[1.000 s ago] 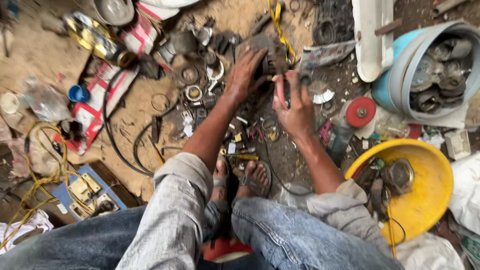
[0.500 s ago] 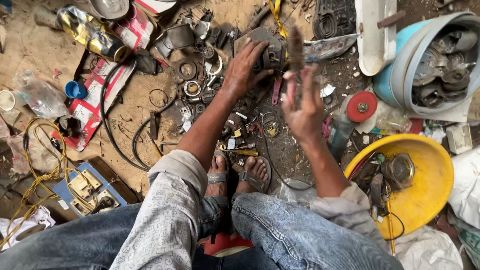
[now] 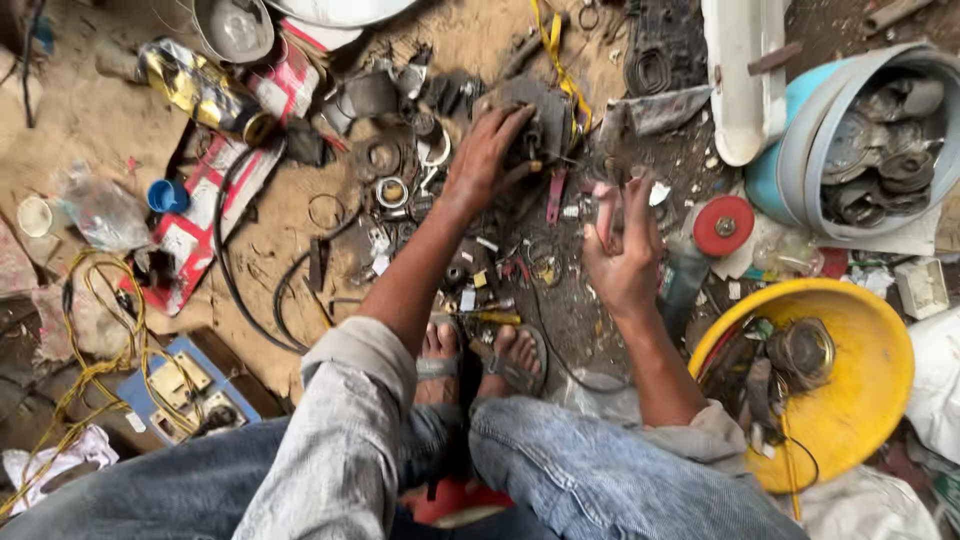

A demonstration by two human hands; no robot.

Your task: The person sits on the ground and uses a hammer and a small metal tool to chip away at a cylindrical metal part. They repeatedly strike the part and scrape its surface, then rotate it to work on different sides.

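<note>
Seen from above, seated on dirt ground (image 3: 90, 130) amid scattered scrap, knees in worn jeans at the bottom edge, sandalled feet (image 3: 480, 355) together between them. Left hand (image 3: 485, 155) stretched forward, palm down, fingers spread and curled over a dark, greasy metal part (image 3: 535, 115), gripping its near side; part resting on the ground near the top centre, just beside a yellow strap (image 3: 553, 45) running up and away. Right hand (image 3: 622, 250) raised off the ground, well short of the dark part, fingers loosely half-open and pointing up; something small and pinkish apparently pinched at the fingertips, too blurred to tell what or whether truly held. Red-handled tool (image 3: 553, 195) lying between the two hands, touched by neither. Around the left wrist, loose rings, washers and small bits on the soil. Red disc (image 3: 722, 224) just right of the right hand, beside a blue tub (image 3: 775, 175) filled with grey metal pieces. Yellow basin (image 3: 870, 390) near the right elbow, holding a round metal piece and wires. Far left: crumpled clear plastic bottle (image 3: 95, 205), blue cap (image 3: 165, 195), tangle of yellow wire (image 3: 85, 350) over a blue board. Black cable (image 3: 235, 270) curving across the ground left of the left forearm.
</note>
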